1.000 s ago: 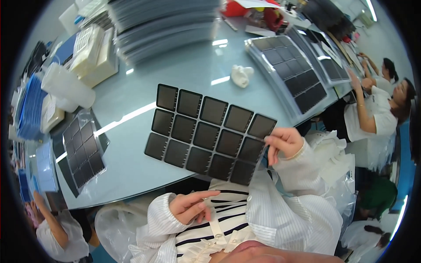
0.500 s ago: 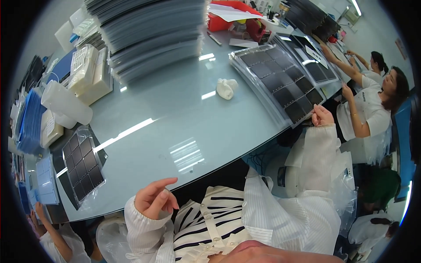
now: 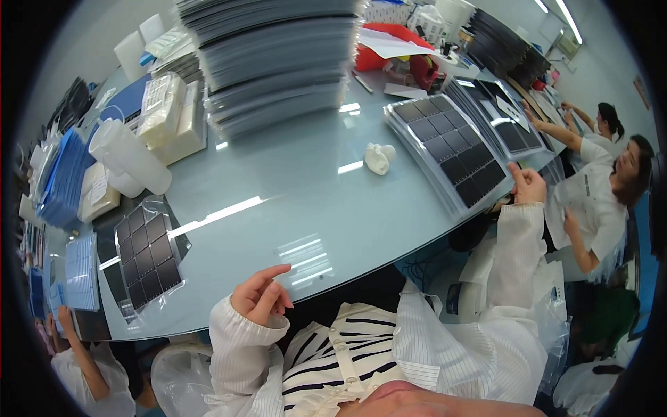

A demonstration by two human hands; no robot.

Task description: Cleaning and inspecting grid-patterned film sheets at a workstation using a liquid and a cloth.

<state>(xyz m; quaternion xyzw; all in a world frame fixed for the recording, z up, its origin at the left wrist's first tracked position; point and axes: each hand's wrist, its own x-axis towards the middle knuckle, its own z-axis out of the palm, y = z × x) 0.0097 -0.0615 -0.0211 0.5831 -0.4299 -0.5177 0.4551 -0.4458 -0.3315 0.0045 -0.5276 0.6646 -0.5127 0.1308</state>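
My left hand (image 3: 262, 295) is open in front of my body, off the table's front edge. Its index finger points out, the other fingers are loosely bent, and nothing is in it. At the right, my right hand (image 3: 526, 186) is beside the near right corner of a stack of clear sheets carrying dark square panels (image 3: 446, 142). Its fingers are bent with the tips apart, and no sheet shows between them. The stack lies slanted on the glossy table (image 3: 278, 187). A crumpled white wad (image 3: 379, 159) rests left of it.
A tall stack of dark sheets (image 3: 278, 62) rises at the back. White packages (image 3: 161, 115) and white rolls (image 3: 128, 156) stand left, near another dark panel sheet (image 3: 148, 254). A red bin (image 3: 379, 45) is at the far side. Co-workers sit right (image 3: 604, 177) and lower left (image 3: 87, 372).
The view has shifted, so the table's things appear farther right and lower. The top panel sheet's near right corner has come down onto the stack, away from my right fingers. My left hand stays similar.
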